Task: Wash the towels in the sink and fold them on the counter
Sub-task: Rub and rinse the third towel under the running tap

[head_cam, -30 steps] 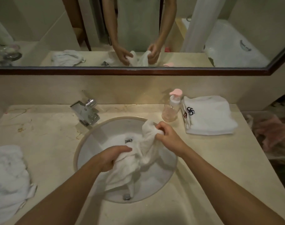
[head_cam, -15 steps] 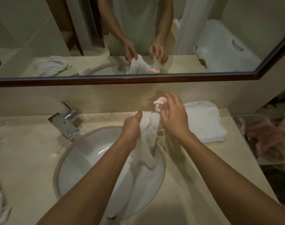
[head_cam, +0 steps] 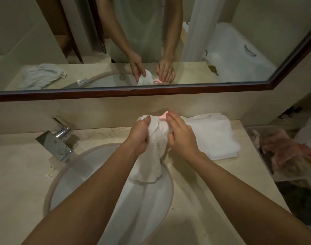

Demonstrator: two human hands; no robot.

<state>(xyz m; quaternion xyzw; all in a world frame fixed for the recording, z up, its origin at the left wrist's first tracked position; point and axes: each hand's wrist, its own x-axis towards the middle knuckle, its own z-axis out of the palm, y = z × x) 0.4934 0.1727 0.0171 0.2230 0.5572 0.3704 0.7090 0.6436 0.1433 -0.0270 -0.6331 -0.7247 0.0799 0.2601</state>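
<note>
Your left hand [head_cam: 139, 137] had its fingers curled tight around the upper part of the white washcloth [head_cam: 155, 152], mid-frame, with the rest hanging down over the back rim of the sink [head_cam: 62, 175]. Your right hand [head_cam: 180, 137] lay mostly flat, fingers straight, pressing the pink pump top [head_cam: 163, 117] of the soap bottle, thumb tucked against the cloth. A folded white towel [head_cam: 215, 135] sat on the counter [head_cam: 18, 174] just right of it, faucet [head_cam: 57, 142] off to the left.
</note>
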